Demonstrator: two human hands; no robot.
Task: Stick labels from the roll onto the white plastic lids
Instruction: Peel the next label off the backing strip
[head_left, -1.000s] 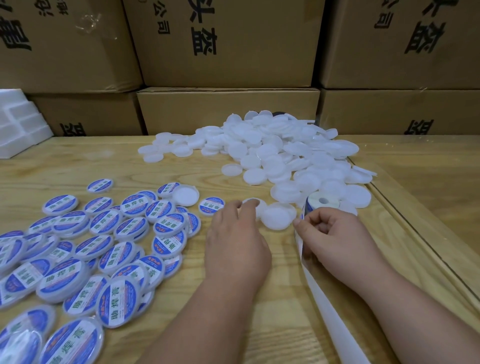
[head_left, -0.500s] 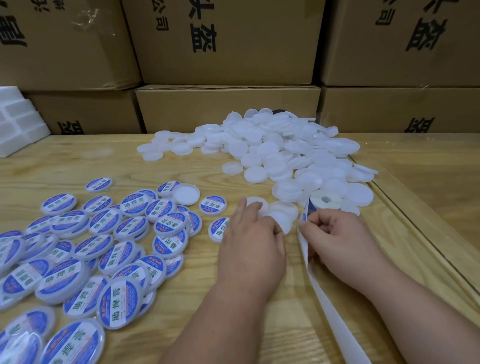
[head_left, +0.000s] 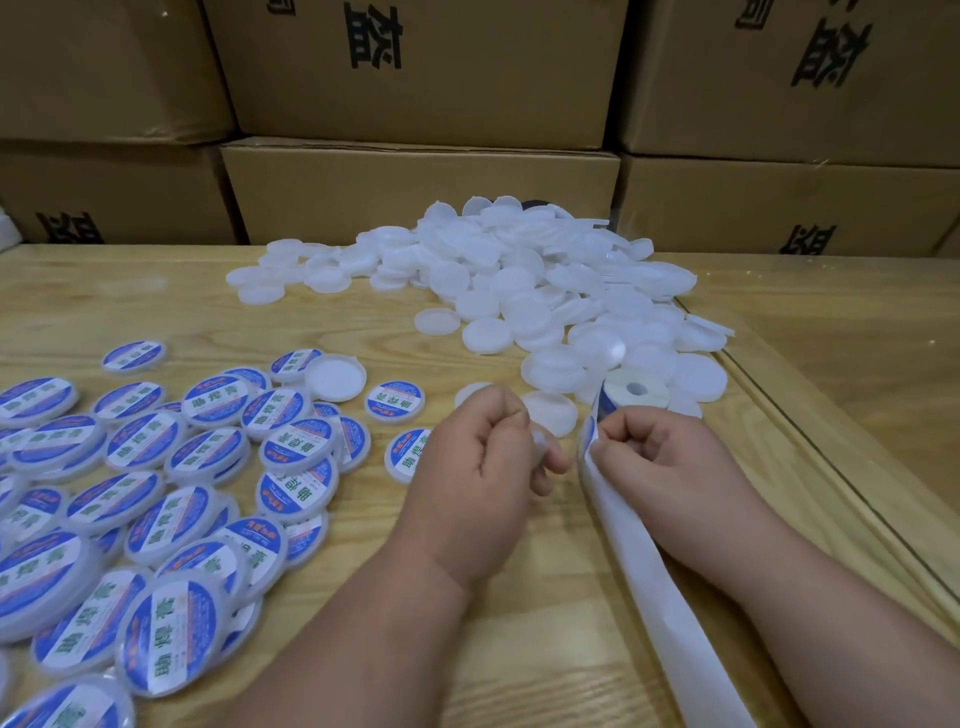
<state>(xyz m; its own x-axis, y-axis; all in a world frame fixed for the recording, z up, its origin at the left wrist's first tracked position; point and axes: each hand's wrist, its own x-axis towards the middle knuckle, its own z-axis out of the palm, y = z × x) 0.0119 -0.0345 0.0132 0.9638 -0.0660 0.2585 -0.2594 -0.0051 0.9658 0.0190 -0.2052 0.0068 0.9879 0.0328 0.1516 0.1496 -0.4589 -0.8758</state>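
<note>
A blank white lid (head_left: 540, 447) is being held in the curled fingers of the left hand (head_left: 483, 467), just above the table (head_left: 545, 649). Beside it, the right hand (head_left: 660, 457) is pinching a blue label (head_left: 602, 410) at the edge of the roll (head_left: 636, 392), apparently peeling it from the backing strip (head_left: 649, 587). Next, the label likely needs centring on the lid. Unlabelled lids (head_left: 519, 291) are piled beyond; labelled lids (head_left: 156, 493) are lying left.

Labelled lids (head_left: 156, 467) left of roll (head_left: 631, 392)
</note>
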